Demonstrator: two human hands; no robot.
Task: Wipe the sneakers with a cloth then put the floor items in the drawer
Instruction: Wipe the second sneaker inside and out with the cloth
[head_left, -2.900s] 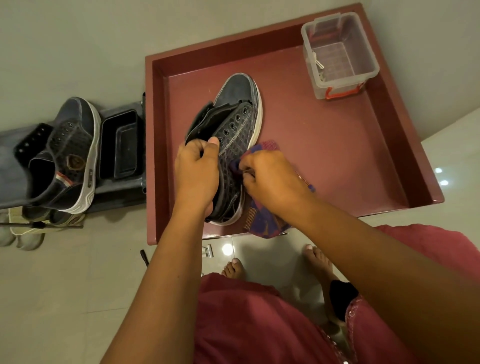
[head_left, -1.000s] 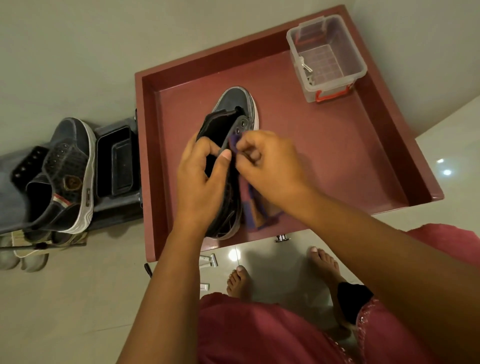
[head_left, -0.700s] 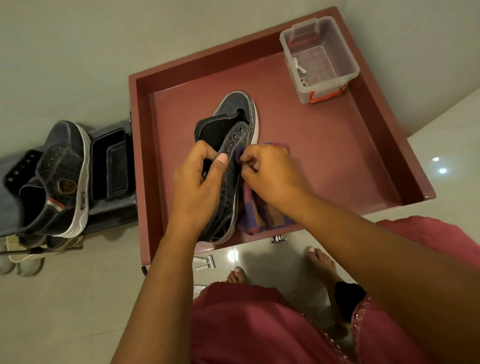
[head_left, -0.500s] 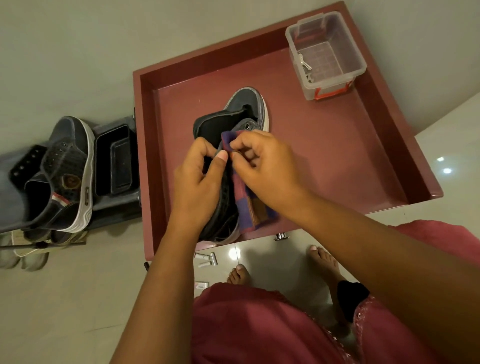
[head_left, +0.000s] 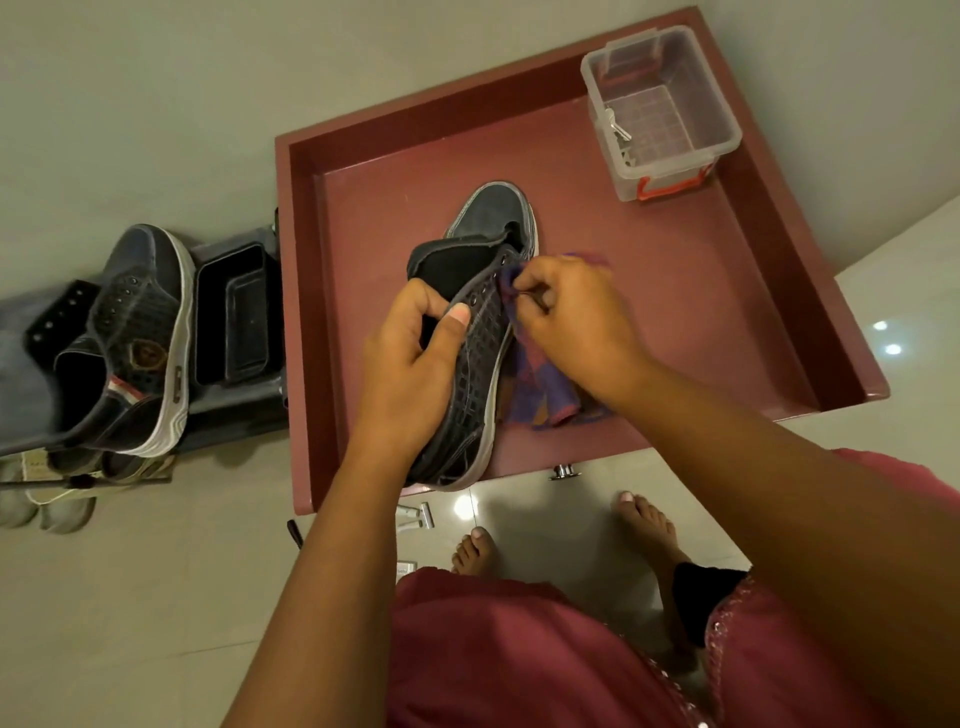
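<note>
A dark sneaker (head_left: 480, 332) is held over the open maroon drawer (head_left: 727, 312), its long axis running from about 7 o'clock at the heel to 1 o'clock at the toe, so that the toe points away from the person and toward the wall. It is tilted on its side, the white sole edge turned toward 3 o'clock and the open collar toward 9 o'clock. The left hand (head_left: 410, 374) is clenched on the collar, fingers inside the opening and the thumb pressed on the eyelet strip. The right hand (head_left: 576, 322) pinches a purple and red cloth (head_left: 540, 384) against the eyelet side of the sneaker; the rest of the cloth hangs down toward 5 o'clock.

At the drawer's 1 o'clock corner a clear plastic box (head_left: 665, 109) with red clips stands open, and a small metal key-like item (head_left: 616, 127) lies inside it at the left wall. At 9 o'clock of the drawer a second sneaker (head_left: 135, 343) rests on a dark rack, toe toward 12 o'clock, beside a black tray (head_left: 234, 317). On the floor at 6 o'clock of the drawer front, small items (head_left: 415, 517) lie near the person's bare feet (head_left: 644, 525).
</note>
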